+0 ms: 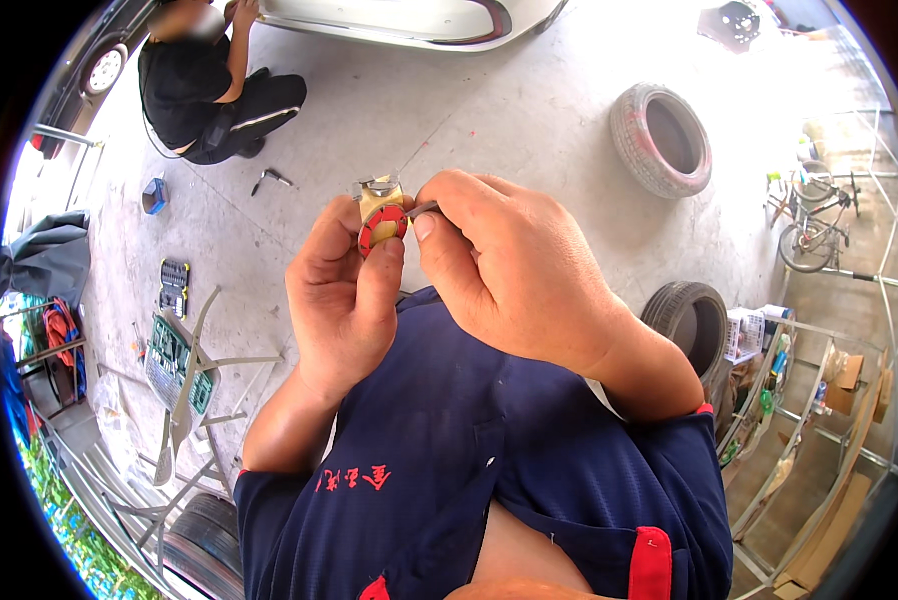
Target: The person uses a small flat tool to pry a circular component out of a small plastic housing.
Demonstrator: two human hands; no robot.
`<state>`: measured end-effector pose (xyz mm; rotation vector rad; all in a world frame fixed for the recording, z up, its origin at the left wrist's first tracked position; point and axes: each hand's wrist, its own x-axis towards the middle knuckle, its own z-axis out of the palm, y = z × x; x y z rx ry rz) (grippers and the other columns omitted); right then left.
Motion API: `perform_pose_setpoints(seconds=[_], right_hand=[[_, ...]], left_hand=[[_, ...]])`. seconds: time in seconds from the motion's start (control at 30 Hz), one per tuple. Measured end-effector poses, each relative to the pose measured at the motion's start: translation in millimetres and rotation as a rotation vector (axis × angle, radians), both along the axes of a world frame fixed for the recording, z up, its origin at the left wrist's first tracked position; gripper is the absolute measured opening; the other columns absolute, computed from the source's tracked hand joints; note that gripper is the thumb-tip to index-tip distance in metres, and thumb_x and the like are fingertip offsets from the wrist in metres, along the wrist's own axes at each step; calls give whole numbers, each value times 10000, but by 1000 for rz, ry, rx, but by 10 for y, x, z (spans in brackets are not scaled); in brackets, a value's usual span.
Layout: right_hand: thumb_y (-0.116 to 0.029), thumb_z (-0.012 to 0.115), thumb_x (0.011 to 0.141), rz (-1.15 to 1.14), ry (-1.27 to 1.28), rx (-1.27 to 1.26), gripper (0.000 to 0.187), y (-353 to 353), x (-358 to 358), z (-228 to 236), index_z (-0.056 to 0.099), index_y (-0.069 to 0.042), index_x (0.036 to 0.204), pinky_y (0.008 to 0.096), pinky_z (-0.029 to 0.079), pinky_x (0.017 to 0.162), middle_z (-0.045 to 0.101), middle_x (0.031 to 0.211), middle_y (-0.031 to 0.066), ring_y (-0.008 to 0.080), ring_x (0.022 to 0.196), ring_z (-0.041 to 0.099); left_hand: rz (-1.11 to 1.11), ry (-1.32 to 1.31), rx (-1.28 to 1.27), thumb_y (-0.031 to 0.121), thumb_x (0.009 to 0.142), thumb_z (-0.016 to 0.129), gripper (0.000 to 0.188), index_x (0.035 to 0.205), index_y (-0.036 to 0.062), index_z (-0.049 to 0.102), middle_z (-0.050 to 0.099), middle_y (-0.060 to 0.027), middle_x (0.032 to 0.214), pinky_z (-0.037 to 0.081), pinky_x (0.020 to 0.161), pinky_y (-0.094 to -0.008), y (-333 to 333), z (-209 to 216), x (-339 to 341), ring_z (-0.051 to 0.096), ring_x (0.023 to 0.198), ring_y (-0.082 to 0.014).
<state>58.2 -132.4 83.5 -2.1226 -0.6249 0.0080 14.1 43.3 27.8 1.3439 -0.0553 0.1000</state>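
My left hand [341,310] holds up a small part with a red, notched round face [384,228] and a yellowish body, gripped between thumb and fingers in front of my chest. Metal or clear pieces show at the part's top end. Close beside it on the right, my right hand [524,262] pinches a thin dark piece [424,208] between thumb and forefinger. One end of that piece reaches the red face's edge; whether it touches is too small to tell. Its other end is hidden in the fingers.
A person [184,90] crouches at the far left by a pale car [379,28]. Two tyres, one lying farther off [631,150] and one nearer [659,305], are on the right. A green tool case [179,365] and metal racks [784,415] flank me.
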Motion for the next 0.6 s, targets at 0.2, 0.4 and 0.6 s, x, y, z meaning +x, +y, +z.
perform_pose_setpoints(seconds=[0.2, 0.4, 0.6], right_hand=[[-186, 622, 1026, 9, 30, -33, 215, 16, 17, 25, 610, -7, 906, 509, 520, 627, 671, 809, 180, 416, 712, 669], [-192, 620, 1027, 11, 45, -73, 225, 24, 32, 64, 612, -8, 897, 508, 522, 630, 667, 805, 176, 412, 716, 669], [-143, 613, 1028, 20, 0, -70, 168, 4, 38, 23, 650, 1, 951, 451, 487, 611, 635, 775, 163, 351, 669, 627]], left_hand=[[18, -2, 3, -63, 1036, 573, 223, 1234, -18, 665, 622, 31, 1050, 430, 783, -197, 12, -11, 6, 527, 906, -17], [14, 10, -7, -62, 1037, 570, 228, 1238, -17, 667, 636, 27, 1066, 432, 784, -195, 23, -11, 11, 533, 911, -18], [5, -7, 25, -62, 1040, 570, 235, 1250, -20, 668, 640, 26, 1073, 430, 787, -193, 22, 0, 26, 538, 912, -18]])
